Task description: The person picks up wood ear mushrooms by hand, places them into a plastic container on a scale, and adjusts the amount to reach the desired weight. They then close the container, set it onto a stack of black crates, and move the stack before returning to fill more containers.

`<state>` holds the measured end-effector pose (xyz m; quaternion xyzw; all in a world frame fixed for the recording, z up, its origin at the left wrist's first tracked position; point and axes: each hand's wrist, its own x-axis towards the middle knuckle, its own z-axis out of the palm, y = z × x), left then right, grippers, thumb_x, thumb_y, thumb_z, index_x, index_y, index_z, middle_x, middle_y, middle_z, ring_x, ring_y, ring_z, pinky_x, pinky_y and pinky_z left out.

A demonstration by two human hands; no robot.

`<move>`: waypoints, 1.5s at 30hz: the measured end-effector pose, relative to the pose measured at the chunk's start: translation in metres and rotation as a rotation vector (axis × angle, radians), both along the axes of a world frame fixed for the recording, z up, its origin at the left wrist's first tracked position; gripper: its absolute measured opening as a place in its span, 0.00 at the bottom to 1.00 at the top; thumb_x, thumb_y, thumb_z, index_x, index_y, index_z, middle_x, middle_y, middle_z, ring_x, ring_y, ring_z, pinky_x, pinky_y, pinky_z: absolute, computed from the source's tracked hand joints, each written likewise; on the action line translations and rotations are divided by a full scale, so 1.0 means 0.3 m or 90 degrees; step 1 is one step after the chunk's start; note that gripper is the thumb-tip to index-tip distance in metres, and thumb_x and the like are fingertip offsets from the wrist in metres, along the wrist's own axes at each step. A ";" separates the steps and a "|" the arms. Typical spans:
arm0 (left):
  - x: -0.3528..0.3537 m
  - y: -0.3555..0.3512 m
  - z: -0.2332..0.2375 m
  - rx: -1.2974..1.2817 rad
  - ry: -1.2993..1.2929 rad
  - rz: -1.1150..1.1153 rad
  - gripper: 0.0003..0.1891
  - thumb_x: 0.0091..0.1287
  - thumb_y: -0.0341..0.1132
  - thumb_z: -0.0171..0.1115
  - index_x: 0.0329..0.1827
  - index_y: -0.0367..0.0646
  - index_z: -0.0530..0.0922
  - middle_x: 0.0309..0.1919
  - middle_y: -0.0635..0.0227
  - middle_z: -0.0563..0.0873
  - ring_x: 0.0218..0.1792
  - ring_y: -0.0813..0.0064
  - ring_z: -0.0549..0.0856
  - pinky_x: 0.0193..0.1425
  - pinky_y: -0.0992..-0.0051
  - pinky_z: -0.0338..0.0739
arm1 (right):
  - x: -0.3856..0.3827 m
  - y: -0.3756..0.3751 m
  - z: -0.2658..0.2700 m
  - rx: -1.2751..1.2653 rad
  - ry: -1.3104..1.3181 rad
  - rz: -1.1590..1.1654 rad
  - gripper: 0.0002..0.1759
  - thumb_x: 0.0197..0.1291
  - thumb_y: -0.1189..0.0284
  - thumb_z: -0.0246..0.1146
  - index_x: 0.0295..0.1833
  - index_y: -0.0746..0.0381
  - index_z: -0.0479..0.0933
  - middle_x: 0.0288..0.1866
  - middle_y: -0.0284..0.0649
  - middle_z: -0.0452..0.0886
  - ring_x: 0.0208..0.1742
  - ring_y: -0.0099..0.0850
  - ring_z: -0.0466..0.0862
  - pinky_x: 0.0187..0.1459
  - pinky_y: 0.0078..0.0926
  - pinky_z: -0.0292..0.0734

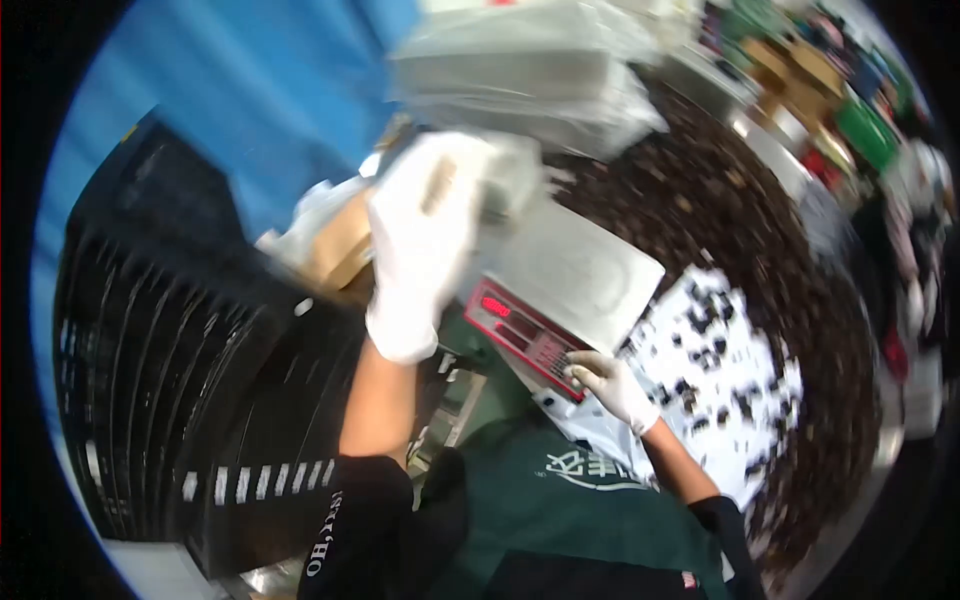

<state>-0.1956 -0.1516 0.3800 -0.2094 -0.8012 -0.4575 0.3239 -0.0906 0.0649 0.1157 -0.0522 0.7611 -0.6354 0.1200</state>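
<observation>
My left hand (425,235), in a white glove, is raised left of a digital scale and smeared by motion. Beside its fingers is a blurred, whitish translucent object (515,180); whether the hand grips it I cannot make out. The scale has a flat metal pan (575,275) and a red front panel (510,328) with lit red digits. At the keypad (550,358), the outstretched fingers of my gloved right hand (612,385) touch or hover just over the keys, holding nothing.
Stacked black trays (170,350) fill the left side. Dark small pieces (740,190) are heaped at right, some scattered on a white sheet (740,350). Plastic-wrapped white boxes (520,75) stand behind the scale. A person (915,210) is at far right.
</observation>
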 end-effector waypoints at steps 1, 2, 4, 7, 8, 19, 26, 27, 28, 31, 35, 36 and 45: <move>-0.144 0.001 -0.067 0.007 0.017 -0.021 0.09 0.74 0.32 0.57 0.43 0.36 0.83 0.31 0.74 0.84 0.34 0.86 0.78 0.43 0.81 0.73 | 0.039 0.034 -0.014 0.009 -0.022 -0.026 0.19 0.68 0.67 0.62 0.58 0.67 0.79 0.44 0.44 0.87 0.41 0.24 0.85 0.46 0.25 0.80; -0.276 0.011 -0.142 0.023 -0.011 -0.003 0.09 0.74 0.33 0.58 0.45 0.37 0.83 0.32 0.73 0.84 0.34 0.84 0.78 0.43 0.81 0.73 | 0.079 0.073 -0.026 0.014 -0.049 -0.058 0.19 0.69 0.67 0.62 0.59 0.68 0.79 0.45 0.44 0.87 0.40 0.24 0.85 0.46 0.25 0.80; -0.585 -0.021 -0.379 0.046 -0.129 -0.008 0.11 0.72 0.35 0.61 0.48 0.36 0.84 0.36 0.70 0.87 0.37 0.83 0.82 0.44 0.81 0.77 | 0.187 0.131 -0.129 -0.042 -0.131 -0.160 0.20 0.69 0.69 0.61 0.59 0.72 0.77 0.44 0.43 0.87 0.38 0.25 0.84 0.43 0.23 0.80; -0.873 -0.039 -0.687 -0.068 -0.252 -0.018 0.09 0.68 0.35 0.63 0.42 0.38 0.85 0.33 0.71 0.87 0.37 0.82 0.82 0.43 0.78 0.76 | 0.361 0.180 -0.190 -0.074 -0.239 -0.347 0.18 0.68 0.69 0.60 0.56 0.70 0.79 0.46 0.47 0.87 0.44 0.30 0.86 0.47 0.26 0.80; -0.994 -0.079 -0.811 -0.091 -0.271 -0.083 0.09 0.68 0.34 0.62 0.41 0.36 0.84 0.33 0.71 0.86 0.36 0.82 0.80 0.41 0.77 0.75 | 0.424 0.192 -0.207 -0.080 -0.246 -0.398 0.18 0.68 0.69 0.60 0.56 0.70 0.79 0.46 0.47 0.87 0.44 0.30 0.86 0.47 0.26 0.80; -1.274 -0.158 -1.086 -0.353 -0.305 -0.012 0.14 0.68 0.40 0.62 0.43 0.35 0.84 0.37 0.57 0.89 0.38 0.63 0.86 0.47 0.66 0.77 | 0.881 0.101 -0.403 0.228 -0.359 -0.833 0.15 0.58 0.65 0.66 0.47 0.62 0.85 0.37 0.49 0.87 0.38 0.40 0.88 0.45 0.33 0.81; -1.325 -0.130 -1.141 -0.297 -0.282 -0.065 0.09 0.65 0.32 0.66 0.34 0.36 0.78 0.25 0.67 0.80 0.28 0.74 0.76 0.38 0.72 0.73 | 0.821 0.165 -0.482 0.274 -0.354 -0.837 0.17 0.55 0.63 0.70 0.48 0.60 0.84 0.35 0.43 0.87 0.38 0.36 0.87 0.45 0.33 0.81; -1.359 -0.139 -1.158 -0.292 -0.305 -0.074 0.07 0.64 0.30 0.66 0.34 0.36 0.79 0.26 0.69 0.81 0.30 0.75 0.76 0.38 0.73 0.73 | 0.808 0.165 -0.464 0.265 -0.354 -0.843 0.17 0.55 0.64 0.70 0.48 0.60 0.83 0.35 0.42 0.87 0.38 0.35 0.87 0.45 0.32 0.81; -1.387 -0.148 -1.170 -0.290 -0.299 -0.085 0.07 0.64 0.30 0.66 0.34 0.36 0.79 0.26 0.69 0.81 0.30 0.75 0.76 0.38 0.73 0.73 | 0.785 0.170 -0.427 0.256 -0.353 -0.851 0.18 0.55 0.64 0.69 0.49 0.61 0.83 0.35 0.42 0.87 0.38 0.35 0.87 0.45 0.32 0.81; -1.436 -0.178 -1.189 -0.221 -0.420 -0.113 0.05 0.64 0.29 0.66 0.34 0.37 0.80 0.29 0.72 0.81 0.31 0.78 0.76 0.38 0.74 0.73 | 0.768 0.160 -0.407 0.203 -0.320 -0.874 0.18 0.54 0.70 0.68 0.51 0.64 0.81 0.32 0.38 0.86 0.34 0.29 0.85 0.41 0.28 0.80; -1.408 -0.159 -1.143 0.011 -0.493 -0.125 0.05 0.67 0.30 0.63 0.36 0.37 0.80 0.33 0.70 0.82 0.34 0.78 0.77 0.39 0.74 0.74 | 0.800 0.138 -0.461 0.071 -0.258 -0.899 0.18 0.56 0.73 0.68 0.52 0.64 0.80 0.29 0.33 0.83 0.29 0.22 0.81 0.37 0.22 0.78; -1.395 -0.153 -1.116 0.090 -0.452 -0.094 0.07 0.69 0.32 0.61 0.37 0.36 0.80 0.34 0.67 0.83 0.35 0.77 0.79 0.41 0.73 0.75 | 0.807 0.136 -0.489 0.055 -0.214 -0.903 0.17 0.56 0.74 0.69 0.53 0.63 0.80 0.29 0.31 0.82 0.28 0.18 0.79 0.35 0.20 0.78; -0.803 0.202 -0.671 -0.151 0.021 -0.061 0.07 0.74 0.31 0.53 0.40 0.36 0.73 0.35 0.58 0.81 0.40 0.60 0.80 0.48 0.65 0.74 | 0.776 0.207 -0.425 0.181 -0.283 -0.810 0.16 0.56 0.68 0.70 0.50 0.60 0.80 0.30 0.35 0.84 0.31 0.24 0.83 0.38 0.24 0.80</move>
